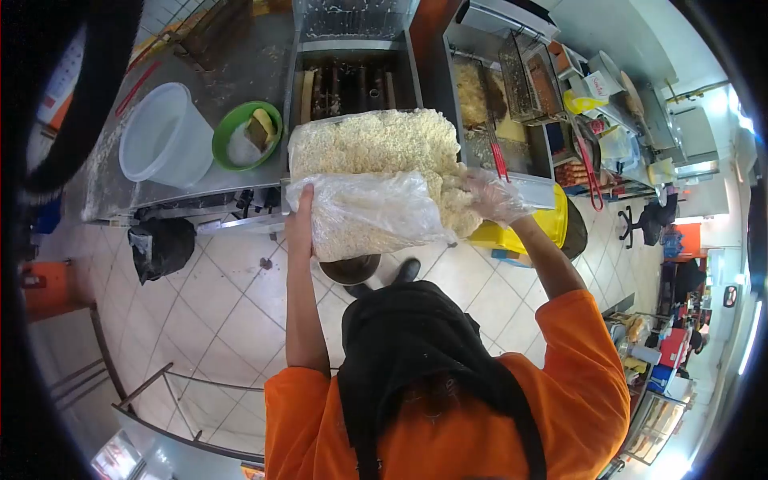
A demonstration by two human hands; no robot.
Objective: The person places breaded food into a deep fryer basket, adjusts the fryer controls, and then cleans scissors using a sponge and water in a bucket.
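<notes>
A large pale-yellow block with a crumbly surface (376, 144) lies at the front edge of the left fryer, its near part covered by clear plastic wrapping (368, 208). At its left side, my bare left hand (302, 210) grips the wrapped part, with the thumb on top and the other fingers hidden. My right hand (498, 196), in a loose clear plastic glove, holds the right end where crumbly material shows. Its fingertips are partly hidden by the glove and the crumbs. Beyond the block, the left fryer (356, 84) shows dark tubes inside.
On the left counter stand a clear plastic tub (164, 136) and a green bowl (232, 128) with a sponge-like piece inside. The right fryer (480, 96) has a wire basket (528, 80) and red-handled tools (498, 152). A yellow container (520, 232) and a dark round pot (350, 270) stand below.
</notes>
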